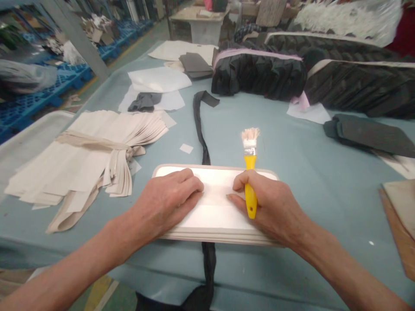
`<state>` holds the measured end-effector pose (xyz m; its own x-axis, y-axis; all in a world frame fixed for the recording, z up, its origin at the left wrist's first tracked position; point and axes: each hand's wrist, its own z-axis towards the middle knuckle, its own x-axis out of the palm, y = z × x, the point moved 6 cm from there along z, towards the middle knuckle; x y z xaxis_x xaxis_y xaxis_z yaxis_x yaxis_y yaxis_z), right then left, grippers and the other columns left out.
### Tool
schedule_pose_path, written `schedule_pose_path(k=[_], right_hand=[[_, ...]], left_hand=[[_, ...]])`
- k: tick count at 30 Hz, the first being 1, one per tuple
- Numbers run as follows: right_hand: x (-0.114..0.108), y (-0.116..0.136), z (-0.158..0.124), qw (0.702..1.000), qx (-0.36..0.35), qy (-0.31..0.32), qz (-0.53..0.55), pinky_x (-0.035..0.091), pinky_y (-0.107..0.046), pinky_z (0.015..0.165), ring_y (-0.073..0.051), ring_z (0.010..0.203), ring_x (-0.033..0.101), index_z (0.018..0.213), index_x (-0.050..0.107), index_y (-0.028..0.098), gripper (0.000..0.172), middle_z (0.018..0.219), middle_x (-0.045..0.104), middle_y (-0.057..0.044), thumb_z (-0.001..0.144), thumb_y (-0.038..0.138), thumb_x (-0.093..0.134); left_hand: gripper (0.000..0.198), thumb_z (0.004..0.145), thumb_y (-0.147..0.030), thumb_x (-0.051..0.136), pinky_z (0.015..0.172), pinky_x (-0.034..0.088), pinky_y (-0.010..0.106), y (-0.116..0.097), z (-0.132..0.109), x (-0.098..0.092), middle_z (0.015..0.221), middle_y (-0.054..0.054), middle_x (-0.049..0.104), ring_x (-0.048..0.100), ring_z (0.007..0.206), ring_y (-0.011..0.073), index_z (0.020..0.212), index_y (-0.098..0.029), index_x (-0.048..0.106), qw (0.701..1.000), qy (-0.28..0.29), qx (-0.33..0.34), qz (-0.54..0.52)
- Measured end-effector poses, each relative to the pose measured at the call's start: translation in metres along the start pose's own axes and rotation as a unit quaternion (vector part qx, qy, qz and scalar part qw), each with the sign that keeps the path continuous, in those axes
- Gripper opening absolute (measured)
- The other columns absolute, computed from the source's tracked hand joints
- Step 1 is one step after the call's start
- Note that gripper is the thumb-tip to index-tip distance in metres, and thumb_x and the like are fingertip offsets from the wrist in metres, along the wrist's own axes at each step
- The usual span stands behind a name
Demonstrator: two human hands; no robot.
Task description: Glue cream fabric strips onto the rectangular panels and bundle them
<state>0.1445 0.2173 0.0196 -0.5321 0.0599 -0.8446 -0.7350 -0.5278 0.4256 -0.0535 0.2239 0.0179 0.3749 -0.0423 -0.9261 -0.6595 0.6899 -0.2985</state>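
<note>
In front of me on the table lies a stack of pale, round-cornered fabric panels [214,216], its layers showing along the near edge. My left hand [177,194] rests on the left part of the stack, fingers curled and pressed together; whether anything is pinched in them is hidden. In my right hand [270,201] is a paintbrush [250,162] with a yellow handle and light bristles pointing away from me. That hand also lies on the right side of the stack. A black fabric strip [202,134] runs under the stack and hangs over the near table edge.
A tied bundle of cream fabric pieces [90,151] lies at left. Black fabric bundles [259,73] line the back right, with a folded dark piece [372,131] nearer. White sheets [158,80] lie at the back left. A brown board [397,229] sits at the right edge.
</note>
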Motion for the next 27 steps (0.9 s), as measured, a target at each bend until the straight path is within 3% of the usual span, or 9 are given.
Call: schedule_pose_path(k=[5,10,18,27], right_hand=[[0.002,-0.01,-0.008,1.0,-0.003,0.008,0.006,0.034,-0.025,0.053,-0.013,0.049,0.045,0.089,0.051,0.025,0.014,0.066,0.055,0.008,0.092,0.017,0.062],[0.002,-0.012,-0.013,0.999,-0.034,0.025,-0.01,0.04,-0.027,0.06,-0.016,0.063,0.059,0.091,0.048,0.025,0.015,0.078,0.065,0.003,0.094,0.013,0.057],[-0.004,-0.026,-0.029,0.997,-0.046,0.045,-0.042,0.04,-0.029,0.06,-0.017,0.067,0.061,0.09,0.051,0.024,0.018,0.085,0.069,-0.001,0.093,0.007,0.056],[-0.014,-0.033,-0.036,0.996,-0.004,0.08,-0.048,0.043,-0.028,0.061,-0.017,0.066,0.061,0.086,0.054,0.023,0.02,0.079,0.067,0.0,0.084,0.003,0.05]], left_hand=[[0.02,0.107,-0.024,0.044,0.069,0.044,0.029,0.016,-0.015,-0.004,0.09,0.001,0.064,0.064,0.08,0.0173,0.096,-0.021,0.061,1.0,0.007,-0.023,0.0],[0.016,0.108,-0.024,0.047,0.072,0.044,0.03,0.025,-0.029,-0.006,0.094,0.001,0.063,0.064,0.086,0.0182,0.1,-0.022,0.06,0.999,0.012,-0.036,-0.005],[0.016,0.108,-0.032,0.05,0.078,0.044,0.033,0.037,-0.045,-0.01,0.094,0.001,0.065,0.063,0.086,0.0195,0.101,-0.023,0.061,0.998,-0.001,-0.059,-0.027],[0.01,0.107,-0.022,0.051,0.083,0.046,0.028,0.032,-0.048,-0.02,0.098,-0.001,0.063,0.063,0.092,0.0157,0.104,-0.022,0.061,0.997,-0.021,-0.039,-0.066]])
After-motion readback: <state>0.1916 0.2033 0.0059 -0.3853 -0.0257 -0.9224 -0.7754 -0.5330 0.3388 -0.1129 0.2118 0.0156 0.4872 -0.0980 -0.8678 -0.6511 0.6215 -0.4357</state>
